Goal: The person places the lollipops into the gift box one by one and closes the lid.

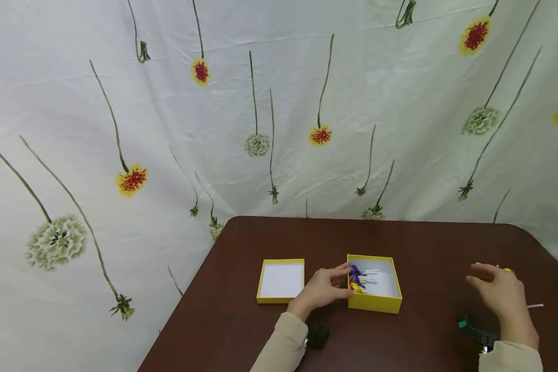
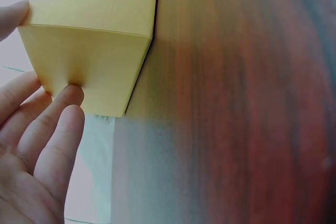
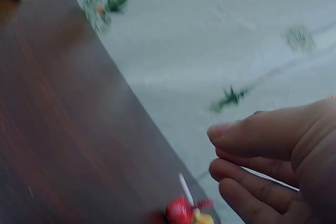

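My left hand (image 1: 323, 287) holds the left side of an open yellow box (image 1: 374, 303). In the left wrist view its fingertips (image 2: 73, 93) meet the box's yellow wall (image 2: 89, 56), with the thumb at a corner. Several lollipops (image 1: 358, 279) in purple, red and yellow wrappers lie inside along the left wall, white sticks pointing right. Off to the right, my right hand (image 1: 502, 292) hovers above the table, fingers loosely bent, holding nothing. Below its fingertips in the right wrist view are a red lollipop (image 3: 179, 211) and a yellow wrapper (image 3: 203, 217), partly cut off.
A yellow-edged lid (image 1: 281, 281), white inside, lies left of the box on the dark brown table (image 1: 242, 330). A white stick (image 1: 536, 306) shows beside the right hand. Behind the table hangs a flower-patterned cloth (image 1: 288, 103). Dark straps (image 1: 479, 333) sit at the wrists.
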### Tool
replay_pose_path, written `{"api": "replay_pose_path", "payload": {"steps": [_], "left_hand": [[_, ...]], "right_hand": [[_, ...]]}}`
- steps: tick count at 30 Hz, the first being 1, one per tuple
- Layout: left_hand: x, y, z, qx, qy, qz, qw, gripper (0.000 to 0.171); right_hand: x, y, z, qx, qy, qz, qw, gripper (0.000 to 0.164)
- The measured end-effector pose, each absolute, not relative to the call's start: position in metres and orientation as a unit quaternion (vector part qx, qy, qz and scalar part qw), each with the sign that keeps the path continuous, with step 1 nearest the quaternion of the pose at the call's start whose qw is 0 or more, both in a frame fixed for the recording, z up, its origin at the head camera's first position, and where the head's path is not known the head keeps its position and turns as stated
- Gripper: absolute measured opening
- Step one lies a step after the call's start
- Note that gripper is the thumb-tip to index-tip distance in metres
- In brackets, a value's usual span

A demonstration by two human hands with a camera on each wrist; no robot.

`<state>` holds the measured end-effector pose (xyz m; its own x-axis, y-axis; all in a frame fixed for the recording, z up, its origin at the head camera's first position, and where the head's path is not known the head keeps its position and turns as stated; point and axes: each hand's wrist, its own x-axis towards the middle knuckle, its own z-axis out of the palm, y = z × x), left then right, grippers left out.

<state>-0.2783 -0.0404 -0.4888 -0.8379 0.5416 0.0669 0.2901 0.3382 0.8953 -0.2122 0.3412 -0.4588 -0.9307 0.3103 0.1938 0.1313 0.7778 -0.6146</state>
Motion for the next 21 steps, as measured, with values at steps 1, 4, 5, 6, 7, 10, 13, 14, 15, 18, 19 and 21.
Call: {"api": "replay_pose_path", "payload": {"steps": [1, 4, 5, 6, 7, 10, 13, 14, 15, 18, 19, 21], "left_hand": [[-0.278, -0.041, -0.490, 0.257, 0.809, 0.515, 0.122, 0.061], [-0.277, -0.042, -0.491, 0.257, 0.807, 0.517, 0.121, 0.060], [-0.277, -0.042, -0.491, 0.257, 0.807, 0.517, 0.121, 0.060], [-0.278, -0.043, -0.490, 0.258, 0.807, 0.517, 0.121, 0.060], [-0.277, -0.043, -0.490, 0.259, 0.806, 0.518, 0.120, 0.061], [-0.277, -0.043, -0.489, 0.262, 0.806, 0.517, 0.119, 0.061], [-0.277, -0.043, -0.490, 0.264, 0.807, 0.515, 0.119, 0.062], [-0.278, -0.043, -0.491, 0.264, 0.807, 0.515, 0.118, 0.062], [-0.278, -0.042, -0.491, 0.263, 0.807, 0.515, 0.119, 0.061], [-0.278, -0.042, -0.492, 0.263, 0.806, 0.517, 0.119, 0.061], [-0.279, -0.041, -0.491, 0.262, 0.805, 0.519, 0.120, 0.061], [-0.279, -0.041, -0.490, 0.262, 0.805, 0.519, 0.121, 0.060]], "right_hand": [[-0.210, 0.346, -0.461, -0.132, -0.931, 0.308, 0.145, 0.042], [-0.206, 0.355, -0.466, -0.169, -0.925, 0.313, 0.136, 0.046], [-0.205, 0.357, -0.466, -0.176, -0.923, 0.314, 0.134, 0.047], [-0.205, 0.359, -0.467, -0.184, -0.922, 0.317, 0.128, 0.048], [-0.204, 0.360, -0.467, -0.194, -0.919, 0.320, 0.120, 0.049], [-0.204, 0.362, -0.468, -0.217, -0.915, 0.325, 0.104, 0.052], [-0.204, 0.362, -0.472, -0.259, -0.902, 0.334, 0.089, 0.052], [-0.204, 0.361, -0.473, -0.275, -0.897, 0.335, 0.088, 0.052], [-0.203, 0.361, -0.475, -0.291, -0.892, 0.335, 0.085, 0.051], [-0.200, 0.358, -0.479, -0.341, -0.871, 0.344, 0.087, 0.051], [-0.199, 0.358, -0.479, -0.354, -0.863, 0.349, 0.089, 0.051], [-0.194, 0.357, -0.480, -0.379, -0.847, 0.362, 0.088, 0.052]]}}
